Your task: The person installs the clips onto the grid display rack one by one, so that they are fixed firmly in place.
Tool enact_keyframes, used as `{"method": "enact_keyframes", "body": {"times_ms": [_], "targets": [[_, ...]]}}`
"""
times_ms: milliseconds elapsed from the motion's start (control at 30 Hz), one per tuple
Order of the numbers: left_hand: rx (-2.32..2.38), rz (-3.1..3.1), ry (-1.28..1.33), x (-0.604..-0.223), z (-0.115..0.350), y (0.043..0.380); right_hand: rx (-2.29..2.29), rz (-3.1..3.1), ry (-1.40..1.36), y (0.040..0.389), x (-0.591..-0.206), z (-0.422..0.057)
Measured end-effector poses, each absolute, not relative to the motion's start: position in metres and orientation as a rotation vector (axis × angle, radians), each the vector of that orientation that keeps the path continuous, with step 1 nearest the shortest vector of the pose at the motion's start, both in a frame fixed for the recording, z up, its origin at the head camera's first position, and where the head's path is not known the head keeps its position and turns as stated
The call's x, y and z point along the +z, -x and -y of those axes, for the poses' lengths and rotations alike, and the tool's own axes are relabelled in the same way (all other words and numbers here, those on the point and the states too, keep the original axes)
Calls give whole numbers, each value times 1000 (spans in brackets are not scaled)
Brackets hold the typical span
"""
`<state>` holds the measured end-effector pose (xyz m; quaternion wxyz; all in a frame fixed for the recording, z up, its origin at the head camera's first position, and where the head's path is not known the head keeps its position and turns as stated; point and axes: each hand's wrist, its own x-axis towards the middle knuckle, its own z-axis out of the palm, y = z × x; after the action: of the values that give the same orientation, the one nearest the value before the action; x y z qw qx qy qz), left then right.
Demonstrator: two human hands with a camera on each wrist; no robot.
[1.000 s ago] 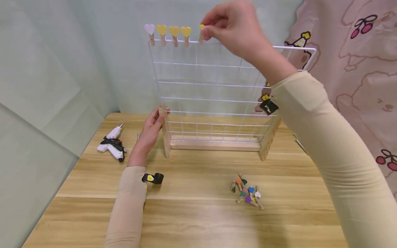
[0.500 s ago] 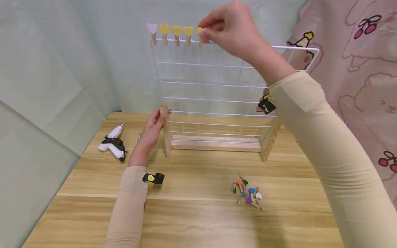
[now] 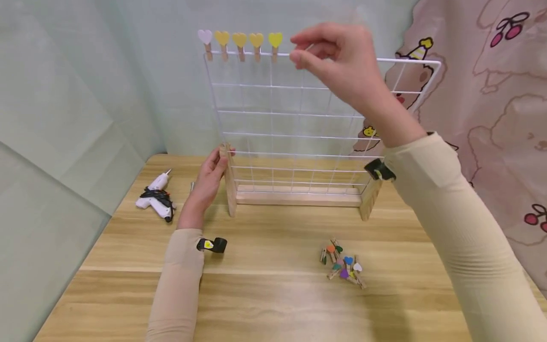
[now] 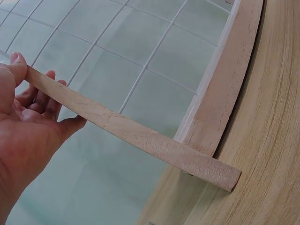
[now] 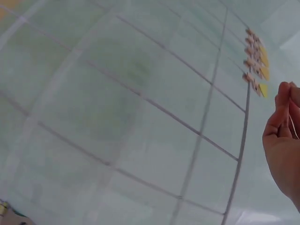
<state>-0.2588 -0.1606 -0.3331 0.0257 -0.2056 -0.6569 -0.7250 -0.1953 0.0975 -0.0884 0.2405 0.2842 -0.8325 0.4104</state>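
A white wire grid rack (image 3: 299,114) stands upright in a wooden base (image 3: 299,198). Several small clothespins with heart tops line the left part of its top wire: a pale one (image 3: 205,37) at the end, then yellow ones, the last a brighter yellow clothespin (image 3: 275,40). Just right of that one is my right hand (image 3: 342,59), thumb and forefinger apart, nothing between them. My left hand (image 3: 208,176) grips the rack's left wooden post (image 3: 229,183); in the left wrist view, fingers and thumb lie around the post (image 4: 117,124).
A small heap of heart clothespins (image 3: 344,267) in mixed colours lies on the wooden table (image 3: 265,294), right of centre. At the left sits a white glue gun (image 3: 155,197) with its black cord wound round it. A patterned pink curtain (image 3: 491,118) hangs at the right.
My right hand has let go of the bright yellow clothespin and moved right, away from it. The clothespin stays clipped on the top wire. My left hand keeps its hold on the post.
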Motion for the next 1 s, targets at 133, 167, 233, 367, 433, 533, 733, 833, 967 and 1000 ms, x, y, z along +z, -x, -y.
{"method": "enact_keyframes", "body": {"times_ms": [133,167,233,367,433,533,733,833,967,1000], "targets": [[-2228,2038,652,-331,161,259,1049,2306,-929,179,-137,-118],[-2224,2039,654,-330,161,259,1013,2326,-950,179,-153,-125],[-2224,2041,654,-329,161,258,923,2364,-977,178,-190,-139],[-2230,2040,651,-328,161,257,865,2477,-928,167,-258,-165],[-2233,2036,650,-328,161,257,864,2572,-863,158,-287,-177],[-2231,2035,650,-328,161,257,880,2722,-751,143,-324,-191],[-2233,2035,651,-328,160,256,850,2930,-590,117,-361,-211],[-2231,2034,650,-328,160,255,808,2993,-585,111,-369,-216],[-2222,2035,657,-329,160,256,802,3055,-614,109,-377,-216],[-2222,2037,656,-329,160,256,805,3063,-617,109,-379,-215]]}}
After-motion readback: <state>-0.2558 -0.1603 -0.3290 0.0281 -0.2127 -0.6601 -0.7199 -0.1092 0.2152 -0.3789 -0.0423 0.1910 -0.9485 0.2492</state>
